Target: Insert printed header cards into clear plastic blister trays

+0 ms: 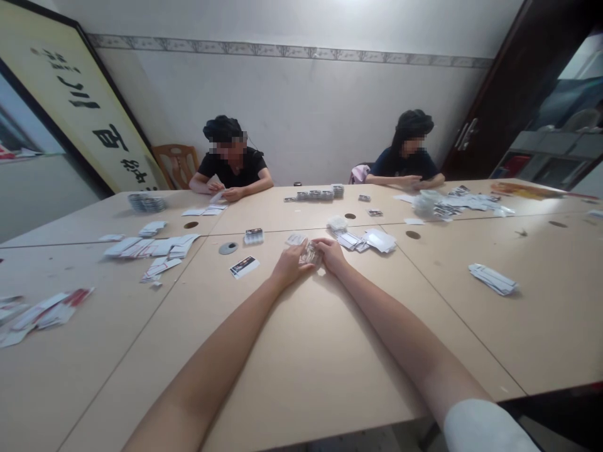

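Note:
Near the middle of the table, my left hand (pixel 289 266) and my right hand (pixel 331 256) meet around a small clear plastic piece (pixel 311 253). Fingers of both hands are closed on its sides; whether it is a tray or a bag I cannot make out. Just beyond my left fingers lies a whitish clear piece (pixel 296 239). To the right of my right hand are white cards or leaflets (pixel 380 241) and a stack of clear plastic pieces (pixel 337 223). A dark-and-white printed card (pixel 244 267) lies left of my left hand, with a small filled pack (pixel 254 236) behind it.
Two people sit across the table (pixel 301 351): one in black (pixel 235 164) holding white paper, one in dark blue (pixel 406 164). Rows of small packs (pixel 320 194) stand between them. Folded papers (pixel 153 247) spread at left; a paper bundle (pixel 492 279) lies at right.

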`<action>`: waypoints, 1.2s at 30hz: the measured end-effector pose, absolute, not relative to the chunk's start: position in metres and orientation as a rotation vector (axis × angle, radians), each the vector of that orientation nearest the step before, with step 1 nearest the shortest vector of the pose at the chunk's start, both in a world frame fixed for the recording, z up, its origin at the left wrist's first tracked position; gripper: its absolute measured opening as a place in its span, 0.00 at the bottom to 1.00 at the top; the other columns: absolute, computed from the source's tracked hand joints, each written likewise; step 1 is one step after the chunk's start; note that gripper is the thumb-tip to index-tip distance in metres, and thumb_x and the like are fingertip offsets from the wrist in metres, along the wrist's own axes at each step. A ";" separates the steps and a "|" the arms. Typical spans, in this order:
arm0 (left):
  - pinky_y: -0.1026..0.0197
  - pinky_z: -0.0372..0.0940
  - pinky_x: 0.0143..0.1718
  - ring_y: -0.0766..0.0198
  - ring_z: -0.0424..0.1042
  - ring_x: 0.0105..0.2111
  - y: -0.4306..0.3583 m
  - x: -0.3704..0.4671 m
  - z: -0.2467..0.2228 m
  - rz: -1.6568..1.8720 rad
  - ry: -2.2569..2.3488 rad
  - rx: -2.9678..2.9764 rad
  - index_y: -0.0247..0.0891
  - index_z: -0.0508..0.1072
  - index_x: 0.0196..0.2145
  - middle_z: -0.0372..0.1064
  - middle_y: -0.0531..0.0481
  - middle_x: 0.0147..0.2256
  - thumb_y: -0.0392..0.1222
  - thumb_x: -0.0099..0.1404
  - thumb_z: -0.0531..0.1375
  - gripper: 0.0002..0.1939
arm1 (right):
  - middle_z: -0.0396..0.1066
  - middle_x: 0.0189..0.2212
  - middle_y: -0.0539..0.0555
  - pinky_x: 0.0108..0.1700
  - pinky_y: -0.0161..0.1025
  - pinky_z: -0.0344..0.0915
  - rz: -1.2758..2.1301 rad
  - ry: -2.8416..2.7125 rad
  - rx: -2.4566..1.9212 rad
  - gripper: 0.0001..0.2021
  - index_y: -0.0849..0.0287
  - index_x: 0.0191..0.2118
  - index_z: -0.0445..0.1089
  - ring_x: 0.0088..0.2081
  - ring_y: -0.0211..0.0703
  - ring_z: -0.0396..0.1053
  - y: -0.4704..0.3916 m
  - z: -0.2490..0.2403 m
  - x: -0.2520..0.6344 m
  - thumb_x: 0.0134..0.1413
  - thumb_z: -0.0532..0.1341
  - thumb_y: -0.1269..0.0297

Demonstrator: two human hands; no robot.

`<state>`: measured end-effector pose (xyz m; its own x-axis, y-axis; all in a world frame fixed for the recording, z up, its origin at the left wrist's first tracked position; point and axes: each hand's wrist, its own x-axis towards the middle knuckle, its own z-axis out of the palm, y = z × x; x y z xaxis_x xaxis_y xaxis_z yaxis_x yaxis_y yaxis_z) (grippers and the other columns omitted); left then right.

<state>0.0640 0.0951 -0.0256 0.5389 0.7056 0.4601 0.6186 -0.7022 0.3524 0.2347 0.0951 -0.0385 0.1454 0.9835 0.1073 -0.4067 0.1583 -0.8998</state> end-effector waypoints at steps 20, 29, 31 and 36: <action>0.44 0.63 0.61 0.44 0.69 0.59 0.095 0.064 -0.026 0.932 1.164 2.614 0.31 0.61 0.65 0.67 0.32 0.60 0.45 0.60 0.68 0.40 | 0.80 0.30 0.54 0.47 0.43 0.69 1.239 -0.886 -0.780 0.11 0.60 0.32 0.80 0.34 0.44 0.76 0.091 -0.034 0.234 0.36 0.72 0.67; 0.43 0.63 0.60 0.43 0.68 0.59 0.095 0.063 -0.026 0.916 1.191 2.601 0.30 0.62 0.65 0.67 0.30 0.60 0.45 0.59 0.68 0.40 | 0.81 0.30 0.54 0.46 0.43 0.70 1.273 -0.901 -0.793 0.14 0.60 0.34 0.81 0.35 0.45 0.76 0.091 -0.032 0.234 0.35 0.66 0.71; 0.44 0.63 0.60 0.43 0.68 0.59 0.095 0.063 -0.026 0.912 1.184 2.602 0.30 0.61 0.65 0.67 0.31 0.59 0.45 0.60 0.68 0.40 | 0.80 0.30 0.54 0.46 0.43 0.70 1.271 -0.899 -0.785 0.14 0.59 0.34 0.81 0.36 0.45 0.76 0.089 -0.031 0.233 0.36 0.65 0.70; 0.44 0.62 0.62 0.44 0.67 0.61 0.093 0.064 -0.025 0.909 1.165 2.602 0.31 0.60 0.66 0.65 0.31 0.61 0.45 0.61 0.66 0.39 | 0.80 0.30 0.53 0.46 0.42 0.69 1.225 -0.921 -0.796 0.11 0.59 0.34 0.80 0.35 0.43 0.75 0.085 -0.029 0.232 0.38 0.68 0.67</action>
<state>0.0637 0.0935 -0.0250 0.5151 0.7184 0.4675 0.6280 -0.6875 0.3646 0.2318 0.0852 -0.0287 0.0898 0.9847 0.1490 -0.4162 0.1730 -0.8927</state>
